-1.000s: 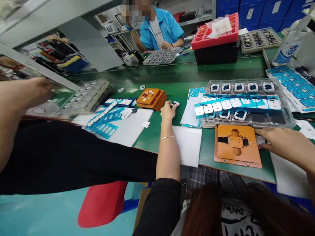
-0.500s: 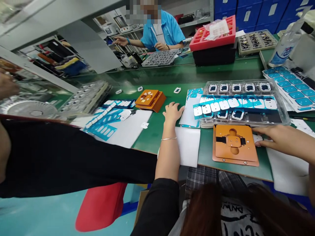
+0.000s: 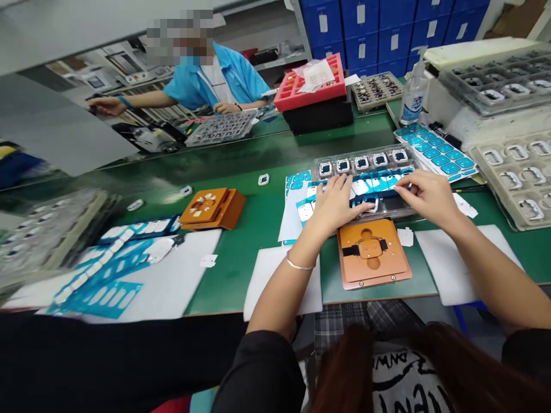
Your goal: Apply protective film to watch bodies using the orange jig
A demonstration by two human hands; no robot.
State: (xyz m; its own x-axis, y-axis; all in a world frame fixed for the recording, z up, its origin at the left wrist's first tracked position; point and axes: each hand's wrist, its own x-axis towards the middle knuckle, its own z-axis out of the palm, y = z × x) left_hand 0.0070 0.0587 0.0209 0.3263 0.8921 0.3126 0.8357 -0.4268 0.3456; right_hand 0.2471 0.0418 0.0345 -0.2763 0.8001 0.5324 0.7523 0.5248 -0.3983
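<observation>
**Both hands on the strip across the tray**

My left hand point(image 3: 333, 203) lies palm down with its fingers spread flat on the left part of the blue strip point(image 3: 379, 184) of white labels. It presses rather than grips. My right hand point(image 3: 424, 195) sits at the strip's right end with thumb and forefinger drawn close together at the edge of the strip; I cannot tell whether they have closed on it or on a single label.

The strip lies on the clear tray point(image 3: 365, 160), and its long axis runs from 9 o'clock to 3 o'clock between my two hands, so each hand has one end. The tray sits dead ahead at 12 o'clock. Its far row holds small framed parts, clear of both hands.

Just beside the tray at 6 o'clock, nearer to me, lies the orange jig point(image 3: 372, 255) with a black strap across its middle. A white pad point(image 3: 462, 269) lies at its 3 o'clock under my right forearm, and another pad point(image 3: 279, 281) lies at its 9 o'clock under my left.

Further out at 10 o'clock on the green desk point(image 3: 253, 229) sits a second orange jig point(image 3: 210, 207). At 2 o'clock lies a sheet of blue stickers point(image 3: 434, 150). A person in a blue shirt point(image 3: 215, 83) works across the desk, well apart.
</observation>
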